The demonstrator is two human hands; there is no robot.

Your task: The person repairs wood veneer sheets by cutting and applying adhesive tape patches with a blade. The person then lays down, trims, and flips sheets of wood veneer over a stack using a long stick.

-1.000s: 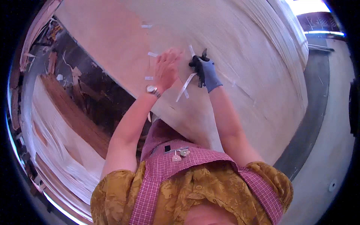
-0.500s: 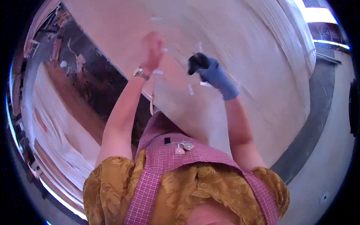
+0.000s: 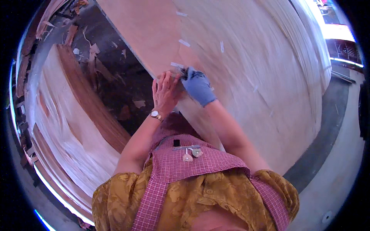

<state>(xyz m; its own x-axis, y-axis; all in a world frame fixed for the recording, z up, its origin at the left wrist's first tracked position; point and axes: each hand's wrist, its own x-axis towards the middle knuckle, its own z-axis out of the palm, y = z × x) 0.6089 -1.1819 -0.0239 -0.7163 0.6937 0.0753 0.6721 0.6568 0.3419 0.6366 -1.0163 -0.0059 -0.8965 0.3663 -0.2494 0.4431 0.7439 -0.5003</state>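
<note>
My left hand (image 3: 165, 92), bare with a watch at the wrist, lies with fingers extended on the pale veneer sheet (image 3: 250, 57) at its left edge. Just right of it, my right hand (image 3: 196, 84), in a blue-grey glove with dark fingertips, is curled against the sheet, just below a short white tape strip (image 3: 176, 64); what its fingers hold is hidden. Other tape strips (image 3: 184, 43) lie scattered farther up and to the right on the sheet.
At left, a dark floor (image 3: 123, 92) carries veneer scraps (image 3: 93, 50), beside a stack of veneer with a brown strip (image 3: 77, 88). At right is a grey floor (image 3: 320, 150); metal bars (image 3: 341, 76) and a bright opening (image 3: 339, 32) are at upper right.
Both hands have shifted to the sheet's left edge. My left hand went up, then came down nearer my body beside my right; my right hand moved left. The view has shifted slightly.
</note>
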